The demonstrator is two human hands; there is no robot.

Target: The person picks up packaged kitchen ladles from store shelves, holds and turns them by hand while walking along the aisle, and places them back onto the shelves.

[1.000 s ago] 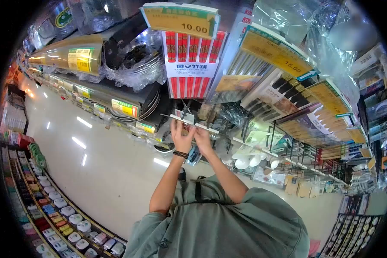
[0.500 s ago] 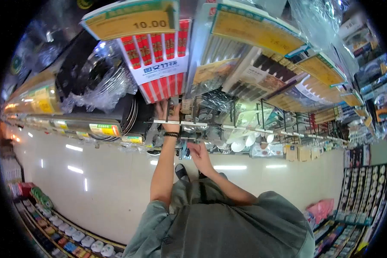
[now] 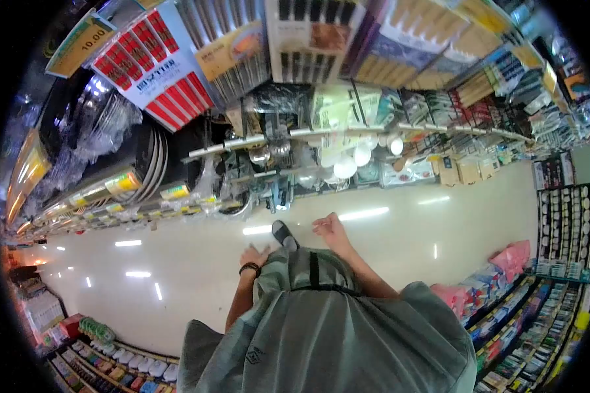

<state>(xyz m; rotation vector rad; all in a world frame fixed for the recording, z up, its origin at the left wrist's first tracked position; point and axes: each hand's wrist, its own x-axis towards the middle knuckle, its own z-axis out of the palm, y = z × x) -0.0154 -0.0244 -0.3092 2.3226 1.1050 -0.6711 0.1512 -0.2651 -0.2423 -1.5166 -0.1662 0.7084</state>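
My left hand (image 3: 254,255), with a dark beaded bracelet at the wrist, hangs low beside my body with its fingers loosely apart. It holds nothing and is clear of the shelf. My right hand (image 3: 332,232) is held in front of my waist, fingers loosely bent and slightly apart, with nothing visible in it. Ahead of both hands is a rack of kitchenware. Red packaged chopsticks (image 3: 152,65) hang at its upper left, beside other chopstick packs (image 3: 233,56). White round-ended utensils (image 3: 353,164) and metal ladle-like pieces (image 3: 269,152) hang lower down.
Metal hook rails (image 3: 308,132) stick out toward me. Stacked plates or pans (image 3: 152,164) and plastic-wrapped goods fill the left shelf. Shiny floor (image 3: 196,262) lies underfoot. Low shelves of goods (image 3: 137,367) stand behind left, and a pink bag (image 3: 510,259) sits behind right.
My left hand has come down from the rack below the red chopsticks to my side. My right hand has drawn slightly away from the rack. The view has shifted, with the chopsticks now farther left.
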